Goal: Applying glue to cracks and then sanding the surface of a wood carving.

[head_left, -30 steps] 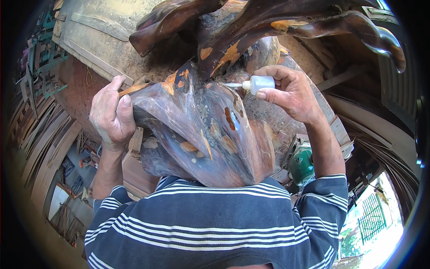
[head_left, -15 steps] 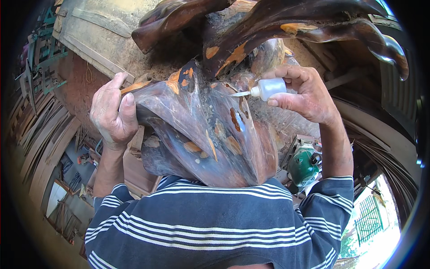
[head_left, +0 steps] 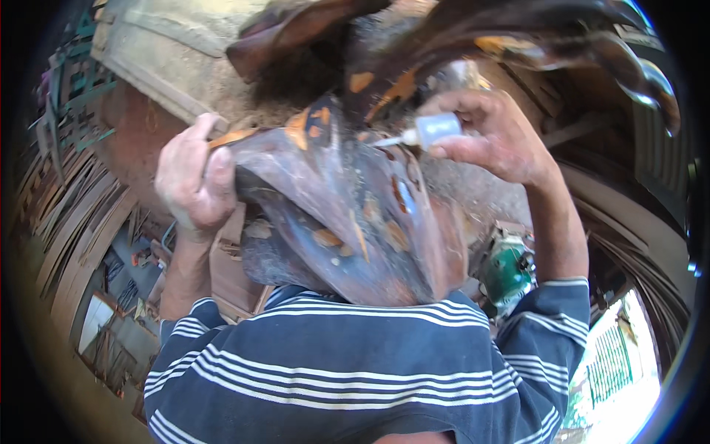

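Right now, fingertips (head_left: 444,152) of right hand (head_left: 499,140) pinched shut around small white squeeze bottle (head_left: 436,129), nozzle pointing left and touching, or nearly touching, the dark glossy wood piece (head_left: 347,222) near its upper middle; exact contact hard to tell through the fisheye blur. Left hand (head_left: 194,181) wrapped over the wood's upper left edge, fingers curled closed on it, thumb lying along the top. Wood piece large, curved, dark brown with orange-tan patches, held between both hands, resting against the chest just above the blue striped shirt (head_left: 355,370). More dark twisted wood limbs (head_left: 532,29) arching across the top, behind the right hand. Pale slab (head_left: 163,52) with sawdust at upper left, behind the left hand. Green power tool (head_left: 506,270) low right, beside the right forearm, below the wood piece. Stacked thin wooden strips (head_left: 66,222) along the left edge, well apart from both hands. Green gate (head_left: 610,362) at lower right, far off.
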Tool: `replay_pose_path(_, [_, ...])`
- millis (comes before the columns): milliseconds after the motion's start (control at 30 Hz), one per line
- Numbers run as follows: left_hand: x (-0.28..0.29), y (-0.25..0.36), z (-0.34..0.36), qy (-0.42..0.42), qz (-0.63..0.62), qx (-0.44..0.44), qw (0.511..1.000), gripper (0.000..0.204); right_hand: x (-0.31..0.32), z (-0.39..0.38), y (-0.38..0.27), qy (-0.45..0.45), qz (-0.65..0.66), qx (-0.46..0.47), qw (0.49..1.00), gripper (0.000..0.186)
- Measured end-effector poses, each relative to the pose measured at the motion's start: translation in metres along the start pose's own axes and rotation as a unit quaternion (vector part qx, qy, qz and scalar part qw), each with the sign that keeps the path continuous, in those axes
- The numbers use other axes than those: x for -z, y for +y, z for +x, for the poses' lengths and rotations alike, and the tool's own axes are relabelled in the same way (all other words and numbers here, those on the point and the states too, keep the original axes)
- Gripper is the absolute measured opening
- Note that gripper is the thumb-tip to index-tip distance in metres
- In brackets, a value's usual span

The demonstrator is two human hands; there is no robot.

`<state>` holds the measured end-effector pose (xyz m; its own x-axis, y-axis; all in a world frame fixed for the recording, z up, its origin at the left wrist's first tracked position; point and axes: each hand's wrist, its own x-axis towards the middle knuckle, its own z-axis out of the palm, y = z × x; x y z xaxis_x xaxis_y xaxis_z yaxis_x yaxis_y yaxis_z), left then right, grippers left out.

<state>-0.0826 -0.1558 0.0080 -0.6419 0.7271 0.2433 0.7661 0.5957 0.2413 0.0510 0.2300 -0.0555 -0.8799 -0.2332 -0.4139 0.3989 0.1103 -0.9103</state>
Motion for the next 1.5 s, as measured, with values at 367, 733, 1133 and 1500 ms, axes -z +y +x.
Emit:
replay_pose_path(367, [-0.005, -0.001, -0.003, 0.038, -0.021, 0.002, 0.999, 0.032, -0.010, -0.118, 0.070, 0.164, 0.239, 0.037, 0.956, 0.065])
replay_pose_path(733, [-0.004, 0.002, -0.007, 0.087, -0.004, -0.030, 0.996, 0.034, -0.178, -0.207, 0.160, 0.440, 0.279, 0.034, 0.853, 0.059])
replay_pose_path(1133, [-0.005, -0.001, -0.007, 0.076, 0.010, -0.028, 0.997, 0.036, -0.190, -0.216, 0.125, 0.474, 0.158, 0.094, 0.861, 0.051])
replay_pose_path(1500, [-0.009, 0.001, -0.006, 0.175, 0.010, -0.076, 0.982, 0.035, -0.111, -0.186, -0.030, 0.311, -0.270, 0.162, 0.897, 0.056])
